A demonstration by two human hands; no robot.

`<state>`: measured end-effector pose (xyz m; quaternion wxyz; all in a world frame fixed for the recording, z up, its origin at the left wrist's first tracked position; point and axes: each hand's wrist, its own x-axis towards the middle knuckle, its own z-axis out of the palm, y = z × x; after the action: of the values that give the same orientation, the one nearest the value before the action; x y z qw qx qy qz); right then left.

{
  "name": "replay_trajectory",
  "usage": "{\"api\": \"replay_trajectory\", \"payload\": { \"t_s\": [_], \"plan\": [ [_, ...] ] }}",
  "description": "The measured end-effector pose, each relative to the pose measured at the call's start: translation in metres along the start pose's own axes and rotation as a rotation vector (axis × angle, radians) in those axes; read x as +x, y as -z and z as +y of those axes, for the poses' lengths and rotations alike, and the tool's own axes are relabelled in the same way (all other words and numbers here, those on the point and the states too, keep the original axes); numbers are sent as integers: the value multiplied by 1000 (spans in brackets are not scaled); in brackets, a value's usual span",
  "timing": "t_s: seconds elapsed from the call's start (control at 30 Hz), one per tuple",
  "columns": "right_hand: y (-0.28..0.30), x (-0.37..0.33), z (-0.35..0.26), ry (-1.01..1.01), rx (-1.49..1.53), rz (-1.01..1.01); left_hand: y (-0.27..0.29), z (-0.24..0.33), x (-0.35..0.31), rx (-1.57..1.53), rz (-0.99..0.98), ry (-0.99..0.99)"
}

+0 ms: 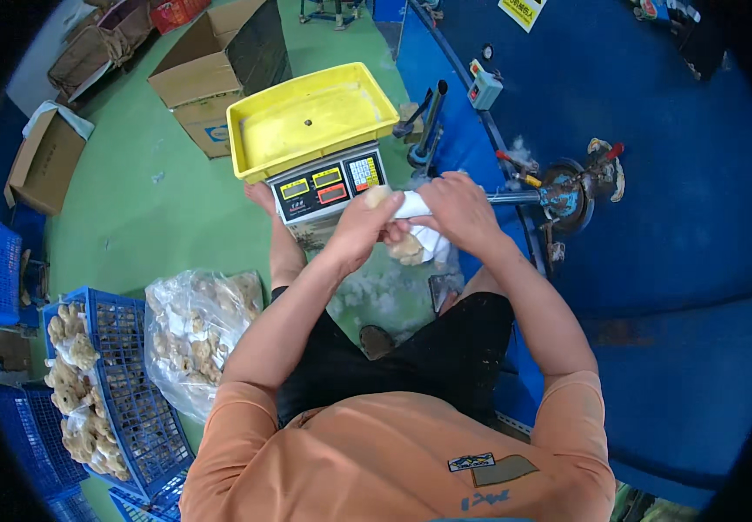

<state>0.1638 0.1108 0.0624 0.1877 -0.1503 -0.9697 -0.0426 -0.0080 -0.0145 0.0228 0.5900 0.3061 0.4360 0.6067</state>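
Observation:
My left hand (360,228) is closed on a small tan and white plush toy (407,251), with its thumb along the white fabric. From the other side, my right hand (461,211) wraps round the white part of the same toy, and the two hands almost meet. The toy hangs below my fingers, its upper part hidden by them. A metal tube (515,198) runs from the machine on the right up to my right hand; whether it enters the toy cannot be seen.
A scale (310,211) bearing a yellow tray (258,165) stands just ahead. The blue machine (654,217) fills the right. At left are a blue crate (137,391) of plush toys, a clear bag (197,335) of more, and cardboard boxes (210,113). White fluff (376,291) litters the floor.

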Motion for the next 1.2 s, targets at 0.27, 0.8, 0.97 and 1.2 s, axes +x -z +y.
{"api": "replay_trajectory", "payload": {
  "t_s": [0.27,0.8,0.97,1.2],
  "plan": [
    [-6,36,-45,-99,74,-44,16,16,-22,-21,349,-84],
    [-15,14,-47,-63,281,399,25,-31,-15,566,185,-216],
    [-28,-36,32,-142,56,340,-13,-35,-37,852,393,-848],
    [-17,-10,-10,93,296,303,0,-39,-11,-299,279,-147]
  ]
}}
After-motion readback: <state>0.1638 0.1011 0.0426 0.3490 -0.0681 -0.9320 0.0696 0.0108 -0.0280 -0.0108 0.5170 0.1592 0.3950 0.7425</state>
